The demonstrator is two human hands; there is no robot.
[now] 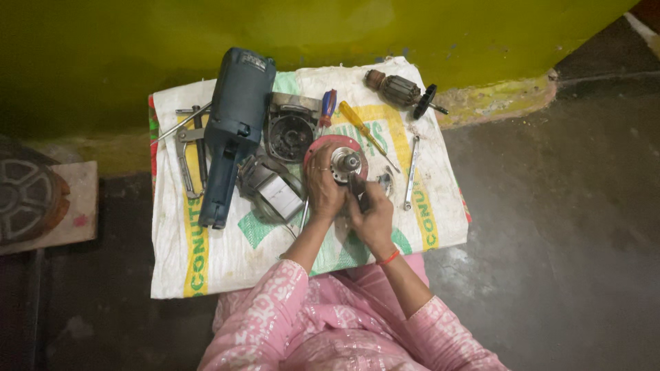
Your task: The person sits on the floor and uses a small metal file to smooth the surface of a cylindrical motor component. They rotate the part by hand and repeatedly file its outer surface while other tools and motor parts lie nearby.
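While the left hand (323, 189) grips the red disc (328, 145), the right hand (371, 209) pinches a dark tool (357, 189) (keep it square to the hub (346, 163)).

— What bag is that under your tools?

— You have one big white woven sack (206, 264) spread flat as a mat. It is a rectangle with yellow stripes, green shapes and a red edge on its left side.

— Any labels?

— You can see a small white label (282, 194) on the grey part near the middle, and a little dark plate (254, 62) on top of the blue power tool.
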